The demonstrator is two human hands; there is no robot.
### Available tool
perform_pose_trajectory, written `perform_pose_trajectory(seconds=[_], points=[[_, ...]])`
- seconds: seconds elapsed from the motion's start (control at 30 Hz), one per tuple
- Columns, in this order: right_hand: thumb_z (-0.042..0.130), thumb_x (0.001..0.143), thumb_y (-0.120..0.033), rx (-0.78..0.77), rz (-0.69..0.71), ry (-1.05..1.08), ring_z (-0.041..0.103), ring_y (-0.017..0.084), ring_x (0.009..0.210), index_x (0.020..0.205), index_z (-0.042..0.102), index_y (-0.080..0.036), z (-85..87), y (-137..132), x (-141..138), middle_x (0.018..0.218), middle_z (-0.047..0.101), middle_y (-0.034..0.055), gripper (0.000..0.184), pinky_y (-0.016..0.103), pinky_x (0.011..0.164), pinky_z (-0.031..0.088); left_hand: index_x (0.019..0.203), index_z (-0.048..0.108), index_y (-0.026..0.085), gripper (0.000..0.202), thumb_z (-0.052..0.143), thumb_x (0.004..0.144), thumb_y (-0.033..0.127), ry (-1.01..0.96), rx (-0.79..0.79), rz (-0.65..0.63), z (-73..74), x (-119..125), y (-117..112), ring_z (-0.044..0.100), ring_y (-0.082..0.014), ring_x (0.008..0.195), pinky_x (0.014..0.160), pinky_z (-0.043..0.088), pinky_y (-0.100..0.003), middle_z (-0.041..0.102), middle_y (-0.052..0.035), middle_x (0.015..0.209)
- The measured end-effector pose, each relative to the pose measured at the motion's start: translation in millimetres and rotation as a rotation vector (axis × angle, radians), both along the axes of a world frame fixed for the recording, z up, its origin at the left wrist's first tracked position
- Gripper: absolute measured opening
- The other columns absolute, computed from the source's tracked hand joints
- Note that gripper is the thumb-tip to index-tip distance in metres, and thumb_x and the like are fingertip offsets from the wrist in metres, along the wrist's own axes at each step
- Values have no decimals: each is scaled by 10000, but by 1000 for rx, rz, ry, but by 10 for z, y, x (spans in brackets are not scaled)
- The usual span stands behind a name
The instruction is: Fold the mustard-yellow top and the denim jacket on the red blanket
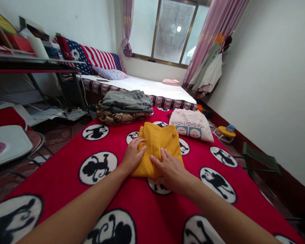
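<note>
Yellow garment (165,139): it is lying folded in a compact block on the red blanket (68,179), nearer the person than the grey clothes pile (128,101) and the pale printed cloth (190,117).
Left hand (132,157): it is resting along the left edge, fingers uncurled.
Right hand (171,169): it is lying over the near right part, fingers spread on the fabric.
Gap between hands: the 2 are resting apart, neither clamping the cloth, with the raised middle crease running between them.
Pressure: flat palms are probably serving better here than pinching fingertips, which could be pulling layers loose.
Crease: stroking lightly outward from it is likely flattening the ridge best.
Edges: with 1 hand anchoring, the other is best squaring the corners.
</note>
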State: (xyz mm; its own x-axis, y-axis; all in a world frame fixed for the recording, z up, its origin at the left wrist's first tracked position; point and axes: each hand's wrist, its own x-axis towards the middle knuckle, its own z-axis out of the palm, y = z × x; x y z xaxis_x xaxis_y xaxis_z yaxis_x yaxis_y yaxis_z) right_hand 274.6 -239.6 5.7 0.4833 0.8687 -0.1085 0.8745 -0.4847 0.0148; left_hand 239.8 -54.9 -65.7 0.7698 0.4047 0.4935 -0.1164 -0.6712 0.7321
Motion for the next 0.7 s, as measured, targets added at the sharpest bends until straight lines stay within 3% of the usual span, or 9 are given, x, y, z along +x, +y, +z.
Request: perform_pose_trajectory(seconds=[0.2,0.33,0.4,0.47,0.57,0.63,0.7], points=[[564,852,-169,-59,110,-63,503,394,1255,1299,541,-129,76,105,79,1481,343,288,450,480,943,460,1088,660,165,287,524,862,276,-38,-183,-30,15,18,58,577,-244,1163,1032,449,-422,634,-113,1213],[461,886,-148,-39,89,-197,621,326,1043,1166,595,-139,10,158,115,1316,528,242,310,399,825,499,1087,657,145,325,535,864,347,-86,-425,-20,-22,65,134,635,-239,1060,894,529,-362,655,-124,1163],[478,873,-153,8,84,-148,637,303,992,1128,609,-139,34,149,152,1224,598,208,287,371,806,494,1069,663,139,332,546,854,364,-104,-483,-12,-37,79,169,652,-228,1009,889,528,-354,670,-122,1128],[535,829,-175,139,59,12,649,277,942,1082,633,-150,130,99,203,1095,671,142,272,348,799,488,1060,664,135,340,551,849,377,-125,-520,-13,-43,80,191,658,-221,973,878,530,-350,680,-119,1097],[528,774,-190,520,-50,403,659,213,834,1022,653,-171,368,-47,263,927,714,41,278,296,732,499,1069,654,132,370,557,843,409,-154,-580,-6,-37,72,203,657,-215,954,835,545,-334,680,-116,1081],[510,764,-210,747,-176,651,664,190,753,1008,649,-165,536,-165,287,854,713,19,283,270,644,509,1096,637,130,406,553,839,433,-169,-629,11,-31,74,203,655,-212,946,779,561,-316,669,-118,1090],[540,751,-246,881,-328,787,664,190,676,973,650,-158,678,-265,333,765,705,20,262,266,569,510,1126,615,130,434,548,834,444,-181,-669,28,-32,85,201,651,-215,944,713,570,-300,650,-125,1116]])
